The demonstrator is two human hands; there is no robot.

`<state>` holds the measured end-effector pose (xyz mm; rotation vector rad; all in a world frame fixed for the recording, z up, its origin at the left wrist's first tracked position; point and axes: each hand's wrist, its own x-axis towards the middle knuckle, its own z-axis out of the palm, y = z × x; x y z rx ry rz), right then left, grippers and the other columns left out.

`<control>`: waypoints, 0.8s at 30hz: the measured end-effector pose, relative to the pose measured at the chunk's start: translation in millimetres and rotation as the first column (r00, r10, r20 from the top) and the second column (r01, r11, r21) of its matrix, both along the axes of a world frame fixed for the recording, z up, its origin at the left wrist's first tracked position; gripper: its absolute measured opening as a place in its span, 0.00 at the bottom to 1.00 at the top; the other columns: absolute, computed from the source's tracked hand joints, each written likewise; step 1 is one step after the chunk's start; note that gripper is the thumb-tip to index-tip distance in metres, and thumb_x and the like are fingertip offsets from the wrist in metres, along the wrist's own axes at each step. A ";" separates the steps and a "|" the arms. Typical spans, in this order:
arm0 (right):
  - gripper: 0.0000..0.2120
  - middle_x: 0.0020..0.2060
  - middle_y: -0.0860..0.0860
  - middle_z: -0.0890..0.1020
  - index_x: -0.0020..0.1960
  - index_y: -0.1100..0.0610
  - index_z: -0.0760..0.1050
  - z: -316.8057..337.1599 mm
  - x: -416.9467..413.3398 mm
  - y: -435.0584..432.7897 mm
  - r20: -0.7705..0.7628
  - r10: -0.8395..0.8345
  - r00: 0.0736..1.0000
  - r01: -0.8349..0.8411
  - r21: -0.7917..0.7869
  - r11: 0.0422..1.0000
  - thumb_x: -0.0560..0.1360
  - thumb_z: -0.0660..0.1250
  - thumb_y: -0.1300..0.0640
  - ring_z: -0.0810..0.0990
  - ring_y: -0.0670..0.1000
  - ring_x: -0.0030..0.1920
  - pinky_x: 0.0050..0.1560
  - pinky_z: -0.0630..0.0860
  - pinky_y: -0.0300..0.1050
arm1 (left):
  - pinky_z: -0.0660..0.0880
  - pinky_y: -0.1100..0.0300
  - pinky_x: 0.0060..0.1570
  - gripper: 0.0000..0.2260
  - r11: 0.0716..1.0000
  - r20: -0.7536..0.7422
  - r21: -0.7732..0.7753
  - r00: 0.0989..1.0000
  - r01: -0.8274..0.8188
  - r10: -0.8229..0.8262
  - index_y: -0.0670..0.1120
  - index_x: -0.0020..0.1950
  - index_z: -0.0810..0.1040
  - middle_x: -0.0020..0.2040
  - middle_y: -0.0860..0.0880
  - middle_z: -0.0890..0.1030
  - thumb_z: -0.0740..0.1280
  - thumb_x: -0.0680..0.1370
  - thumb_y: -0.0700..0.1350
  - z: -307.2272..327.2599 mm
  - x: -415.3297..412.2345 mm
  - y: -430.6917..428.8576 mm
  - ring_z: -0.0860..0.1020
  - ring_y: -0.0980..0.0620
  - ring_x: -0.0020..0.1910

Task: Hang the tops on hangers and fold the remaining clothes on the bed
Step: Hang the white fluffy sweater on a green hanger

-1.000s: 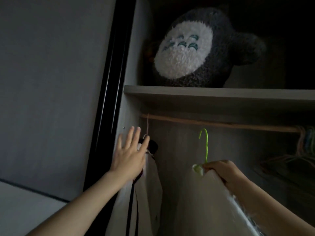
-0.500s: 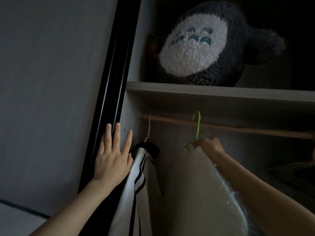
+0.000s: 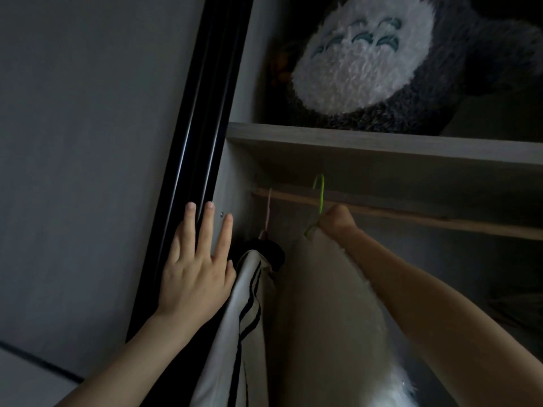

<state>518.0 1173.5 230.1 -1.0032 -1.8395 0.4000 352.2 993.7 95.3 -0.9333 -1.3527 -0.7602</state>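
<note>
Head view: the right hand (image 3: pixel 338 220) grips the green hanger (image 3: pixel 320 195) at its neck, hook at the rail (image 3: pixel 411 214); seating cannot be confirmed. The white top (image 3: pixel 329 304) hangs below the rail. The left hand (image 3: pixel 197 268), fingers straight, rests beside the striped top (image 3: pixel 246 304) at the rail's left end. Risk: early release drops the hanger. Above the rail, a shelf (image 3: pixel 382 142) carries a plush toy (image 3: pixel 382 60); lighting is dim.

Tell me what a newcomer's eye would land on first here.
The big grey-and-white plush toy on the top shelf dominates. Below it, the right hand holds a green hanger carrying a fluffy white top up at the wooden rail, while the left hand lies flat on the black door frame.
</note>
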 end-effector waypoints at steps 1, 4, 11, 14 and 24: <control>0.09 0.43 0.59 0.76 0.49 0.67 0.76 0.5 -3.5 3.8 0.008 0.006 1.000 -0.006 0.003 1.000 0.75 0.66 0.60 0.71 0.50 0.45 0.41 0.65 0.41 | 0.59 0.43 0.63 0.30 1.000 -0.010 0.004 1.000 -0.003 0.003 0.40 0.75 0.53 0.73 0.34 0.57 0.52 0.74 0.50 0.2 -0.3 0.1 0.49 0.35 0.74; 0.12 0.49 0.62 0.80 0.53 0.68 0.77 -1.3 -14.1 14.5 0.031 0.019 0.999 -0.019 0.027 0.999 0.75 0.66 0.61 0.72 0.49 0.46 0.42 0.66 0.41 | 0.59 0.43 0.63 0.30 1.000 -0.026 0.025 1.000 -0.016 0.016 0.39 0.74 0.55 0.73 0.34 0.58 0.53 0.75 0.50 0.8 -0.5 0.2 0.53 0.34 0.73; 0.18 0.56 0.59 0.78 0.60 0.68 0.72 -9.1 -47.9 48.3 0.008 0.040 0.999 -0.040 0.003 0.999 0.74 0.68 0.59 0.76 0.57 0.58 0.52 0.72 0.46 | 0.58 0.43 0.64 0.30 0.998 -0.032 0.037 0.999 -0.042 0.043 0.39 0.75 0.55 0.73 0.34 0.58 0.54 0.75 0.50 -1.0 0.3 2.8 0.55 0.33 0.72; 0.11 0.49 0.55 0.76 0.53 0.69 0.72 -17.9 -63.8 47.4 0.018 0.062 0.998 -0.061 -0.028 0.998 0.76 0.64 0.62 0.75 0.54 0.52 0.47 0.72 0.45 | 0.59 0.43 0.63 0.30 0.998 -0.043 0.042 0.998 -0.054 0.055 0.39 0.74 0.55 0.73 0.34 0.58 0.55 0.75 0.50 -2.3 0.2 3.6 0.55 0.32 0.72; 0.13 0.51 0.64 0.77 0.54 0.69 0.74 -37.1 -93.1 35.4 0.015 0.016 1.000 -0.015 -0.064 0.998 0.77 0.63 0.59 0.77 0.63 0.54 0.48 0.72 0.47 | 0.60 0.43 0.63 0.29 0.998 -0.050 0.038 0.997 -0.054 0.056 0.39 0.74 0.58 0.72 0.34 0.61 0.56 0.76 0.50 0.0 -2.7 2.7 0.57 0.31 0.71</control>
